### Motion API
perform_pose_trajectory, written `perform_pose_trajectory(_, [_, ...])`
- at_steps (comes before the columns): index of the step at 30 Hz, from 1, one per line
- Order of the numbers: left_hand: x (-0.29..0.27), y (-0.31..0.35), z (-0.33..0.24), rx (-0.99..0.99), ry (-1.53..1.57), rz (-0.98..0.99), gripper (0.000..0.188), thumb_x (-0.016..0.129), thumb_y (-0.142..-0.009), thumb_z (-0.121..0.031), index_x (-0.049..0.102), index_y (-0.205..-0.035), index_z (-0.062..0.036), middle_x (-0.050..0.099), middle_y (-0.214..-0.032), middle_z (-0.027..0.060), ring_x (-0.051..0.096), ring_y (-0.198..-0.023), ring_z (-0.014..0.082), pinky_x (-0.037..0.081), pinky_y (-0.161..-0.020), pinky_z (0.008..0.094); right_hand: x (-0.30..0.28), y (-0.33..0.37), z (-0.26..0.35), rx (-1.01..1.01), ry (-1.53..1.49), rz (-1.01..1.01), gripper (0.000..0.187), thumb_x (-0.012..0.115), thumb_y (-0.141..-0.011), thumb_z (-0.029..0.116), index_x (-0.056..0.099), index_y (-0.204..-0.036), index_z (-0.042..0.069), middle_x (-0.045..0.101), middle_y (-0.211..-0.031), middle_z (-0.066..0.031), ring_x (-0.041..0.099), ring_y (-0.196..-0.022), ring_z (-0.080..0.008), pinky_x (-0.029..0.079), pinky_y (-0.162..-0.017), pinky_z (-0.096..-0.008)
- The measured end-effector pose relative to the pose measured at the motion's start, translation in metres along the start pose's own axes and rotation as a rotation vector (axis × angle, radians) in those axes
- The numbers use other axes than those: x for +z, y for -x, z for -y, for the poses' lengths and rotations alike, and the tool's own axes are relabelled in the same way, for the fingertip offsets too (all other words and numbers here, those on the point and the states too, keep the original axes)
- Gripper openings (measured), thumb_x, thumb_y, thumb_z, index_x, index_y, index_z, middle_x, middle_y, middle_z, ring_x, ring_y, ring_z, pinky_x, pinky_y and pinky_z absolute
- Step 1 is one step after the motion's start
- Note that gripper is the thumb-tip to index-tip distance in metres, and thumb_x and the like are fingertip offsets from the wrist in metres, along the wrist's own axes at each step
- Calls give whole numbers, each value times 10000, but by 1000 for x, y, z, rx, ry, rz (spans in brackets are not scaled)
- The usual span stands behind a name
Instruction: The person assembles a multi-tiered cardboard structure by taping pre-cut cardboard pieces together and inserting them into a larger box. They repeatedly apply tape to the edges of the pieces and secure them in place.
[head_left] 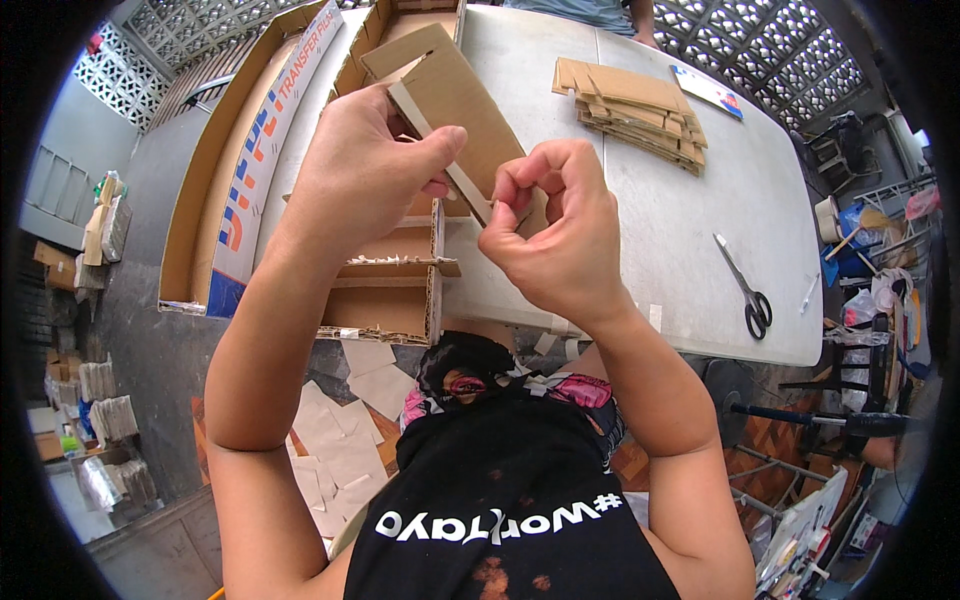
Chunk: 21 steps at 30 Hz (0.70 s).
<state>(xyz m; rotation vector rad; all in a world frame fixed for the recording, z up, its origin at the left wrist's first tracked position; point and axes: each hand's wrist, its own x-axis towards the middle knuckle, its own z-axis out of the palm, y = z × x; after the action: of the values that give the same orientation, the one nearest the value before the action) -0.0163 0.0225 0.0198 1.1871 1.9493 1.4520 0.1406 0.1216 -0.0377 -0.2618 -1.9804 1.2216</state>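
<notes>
A folded brown cardboard piece [468,100] is held up at a tilt over the table's near edge. Along its near edge runs a narrow white strip [408,105] that looks like tape. My left hand [365,160] is closed on the cardboard's left side, thumb over the strip and fingers behind, partly hidden. At the strip's lower right end, my right hand [565,235] is closed, thumb and forefinger pinched at the strip and the cardboard's corner. Below the hands stands an open cardboard box with compartments [385,305], partly covered by my left arm.
A stack of cardboard pieces [635,110] lies on the white table [680,230], with black-handled scissors [748,295] to the right. A long open box [235,190] stands at the left. Another person [590,15] is across the table. Paper scraps [335,440] cover the floor beside me.
</notes>
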Motion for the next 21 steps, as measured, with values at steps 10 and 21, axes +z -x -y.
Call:
perform_pose_trajectory(10, [-1, 0, 1, 13, -10, -21, 337, 757, -917, -155, 646, -1116, 94, 710, -893, 134, 704, -730, 128, 602, -648, 235, -12, -6, -18, -60, -19, -198, 295, 696, -785, -37, 498, -992, 33, 653, -809, -80, 643, -719, -119, 544, -693, -274])
perform_pose_trajectory(21, [-11, -1, -1, 2, 45, -97, 348, 733, -915, -133, 660, -1143, 119, 712, -933, 152, 700, -738, 136, 607, -657, 242, -18, -6, 4, -133, -27, 24, 168, 723, -799, -27, 635, -931, 30, 673, -811, -77, 686, -720, -157, 552, -702, -292])
